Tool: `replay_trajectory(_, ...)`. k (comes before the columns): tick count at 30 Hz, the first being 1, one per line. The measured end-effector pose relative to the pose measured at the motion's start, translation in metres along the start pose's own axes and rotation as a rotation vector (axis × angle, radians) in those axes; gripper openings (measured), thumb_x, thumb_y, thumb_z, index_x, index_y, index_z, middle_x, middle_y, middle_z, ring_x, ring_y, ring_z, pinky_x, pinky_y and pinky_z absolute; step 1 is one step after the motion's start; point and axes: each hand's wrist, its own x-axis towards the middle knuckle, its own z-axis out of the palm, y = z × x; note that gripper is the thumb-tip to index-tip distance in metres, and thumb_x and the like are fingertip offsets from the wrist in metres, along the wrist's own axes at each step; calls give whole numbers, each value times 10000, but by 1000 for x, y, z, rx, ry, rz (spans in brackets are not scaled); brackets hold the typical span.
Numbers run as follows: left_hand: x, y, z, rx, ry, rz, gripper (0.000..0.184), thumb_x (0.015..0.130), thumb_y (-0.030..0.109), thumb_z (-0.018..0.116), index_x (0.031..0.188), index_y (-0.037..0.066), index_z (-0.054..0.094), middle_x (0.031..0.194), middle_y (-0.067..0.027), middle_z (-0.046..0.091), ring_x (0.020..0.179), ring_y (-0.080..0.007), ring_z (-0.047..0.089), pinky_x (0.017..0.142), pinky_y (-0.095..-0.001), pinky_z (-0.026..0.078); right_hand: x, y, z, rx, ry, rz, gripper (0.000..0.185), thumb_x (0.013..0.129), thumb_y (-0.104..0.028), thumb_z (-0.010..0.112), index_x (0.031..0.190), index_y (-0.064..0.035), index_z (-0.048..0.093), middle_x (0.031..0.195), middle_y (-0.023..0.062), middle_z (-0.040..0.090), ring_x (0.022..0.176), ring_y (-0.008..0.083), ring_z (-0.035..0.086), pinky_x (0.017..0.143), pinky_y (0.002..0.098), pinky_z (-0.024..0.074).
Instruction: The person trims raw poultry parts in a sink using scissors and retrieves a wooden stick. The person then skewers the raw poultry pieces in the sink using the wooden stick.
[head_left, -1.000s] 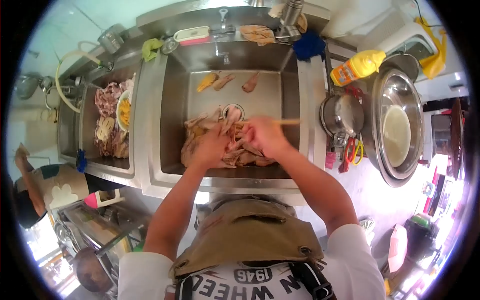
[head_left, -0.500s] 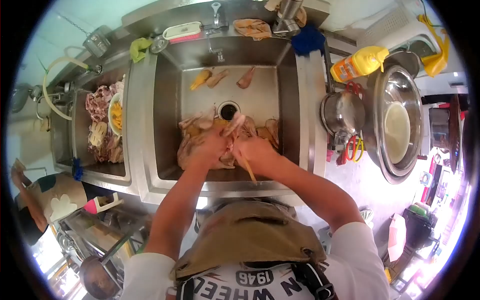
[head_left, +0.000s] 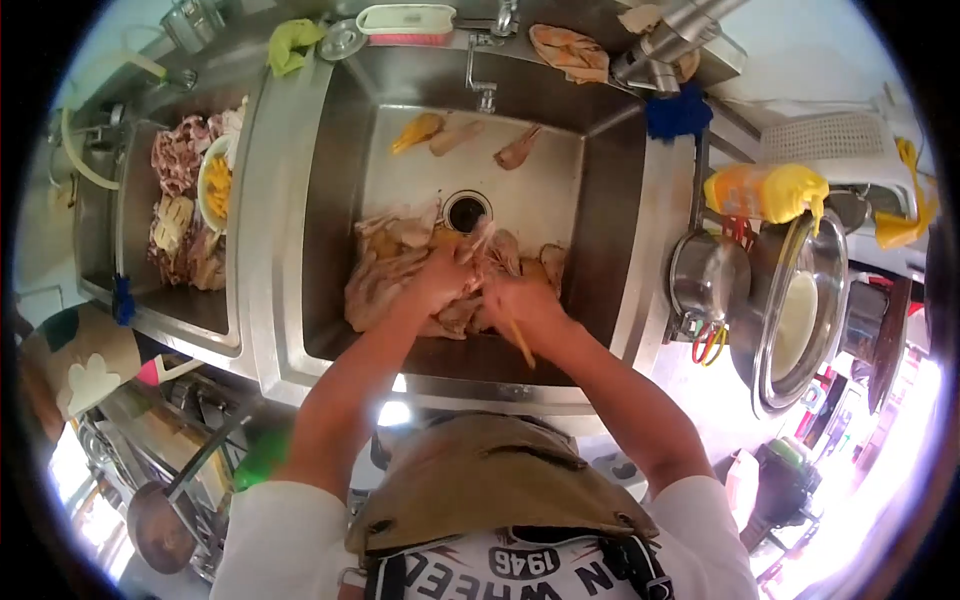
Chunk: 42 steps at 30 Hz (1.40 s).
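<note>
In the sink [head_left: 340,190], my left hand [head_left: 440,283] is closed on a piece of raw poultry [head_left: 482,240], whose pale end sticks up between my hands. My right hand [head_left: 522,303] is closed against the same piece. A thin tan handle [head_left: 523,345] juts out below the right palm; its other end is hidden by the hand. More raw poultry with loose skin [head_left: 380,285] lies under and left of my hands, close to the drain [head_left: 466,211]. Farther back are a yellow-ended poultry piece [head_left: 416,131] and a small reddish piece [head_left: 517,148].
The left basin holds cut raw meat [head_left: 182,155] and a bowl [head_left: 206,185] with yellow pieces. A faucet [head_left: 484,90] reaches over the back of the sink. At right stand a pot [head_left: 705,275], a yellow bottle [head_left: 765,192] and a large metal basin [head_left: 765,350]. A person's apron [head_left: 100,345] shows at far left.
The camera view has tilted and shifted, so the sink's back edge sits higher and farther right. Both hands stay together on the poultry piece, with only a slight change in their pose.
</note>
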Motion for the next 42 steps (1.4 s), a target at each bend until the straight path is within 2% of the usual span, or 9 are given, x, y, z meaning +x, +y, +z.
replay_trajectory(5, 176, -143, 46, 503, 118, 398, 666, 778, 150, 606, 1406, 123, 386, 1092, -237, 596, 933, -369, 576, 794, -435, 474, 13, 22, -4, 397, 138, 205, 225, 946, -182, 480, 897, -7, 612, 763, 157, 640, 638, 274, 608, 606, 344, 486)
replay_trajectory(11, 263, -99, -11, 289, 481, 310, 671, 766, 197, 666, 1356, 12, 408, 1178, -250, 539, 1074, -379, 525, 902, -471, 451, -5, 35, -5, 905, 141, 775, 254, 971, -199, 458, 908, 0, 603, 716, 71, 615, 545, 100, 513, 495, 228, 407)
replay_trajectory(13, 236, -97, -54, 194, 503, 249, 655, 768, 208, 673, 1325, -23, 417, 1184, -250, 531, 1080, -380, 522, 913, -474, 447, -8, 34, -9, 944, 139, 807, 258, 972, -209, 453, 944, -1, 603, 719, 89, 619, 543, 92, 512, 494, 218, 409)
replay_trajectory(16, 213, -155, -84, 734, 400, -28, 513, 800, 184, 686, 1259, 38, 511, 1141, -232, 586, 1038, -370, 584, 857, -459, 487, -13, 34, -3, 1012, 164, 818, 281, 986, -210, 453, 989, 19, 615, 729, 75, 620, 557, 81, 511, 504, 215, 414)
replay_trajectory(23, 170, -198, -102, 591, 162, -75, 623, 723, 206, 778, 1272, 82, 510, 1195, -212, 582, 1081, -323, 595, 854, -421, 501, -17, 13, -3, 1038, 139, 702, 294, 1000, -215, 444, 973, 28, 608, 729, 58, 613, 565, 79, 508, 512, 222, 423)
replay_trajectory(30, 114, -148, -70, -171, 154, 173, 499, 805, 334, 686, 1196, 47, 565, 1036, -146, 628, 995, -292, 621, 570, -400, 552, -19, -28, -40, 995, 140, 540, 337, 997, -267, 441, 983, 26, 608, 727, 65, 620, 567, 83, 510, 531, 222, 431)
replay_trajectory(36, -21, -29, -18, -318, 275, 427, 419, 900, 291, 490, 1250, 61, 508, 1123, -134, 578, 959, -283, 612, 677, -457, 549, -50, -59, -57, 1006, 247, 373, 358, 996, -272, 438, 976, 39, 615, 716, 53, 615, 572, 79, 507, 532, 223, 435)
replay_trajectory(40, -56, -3, -6, -1357, -177, 207, 386, 878, 181, 473, 1244, 59, 495, 1075, -136, 586, 946, -285, 605, 759, -486, 519, -88, -65, -68, 1013, 289, 349, 368, 995, -272, 439, 984, 47, 622, 713, 52, 617, 577, 76, 512, 535, 223, 441)
replay_trajectory(42, -62, -6, 1, -1308, -218, 285, 371, 850, 126, 516, 1214, 59, 489, 1060, -140, 584, 907, -279, 605, 723, -456, 522, -106, -68, -73, 1012, 318, 320, 362, 994, -263, 440, 981, 47, 628, 712, 49, 618, 577, 74, 513, 534, 223, 444)
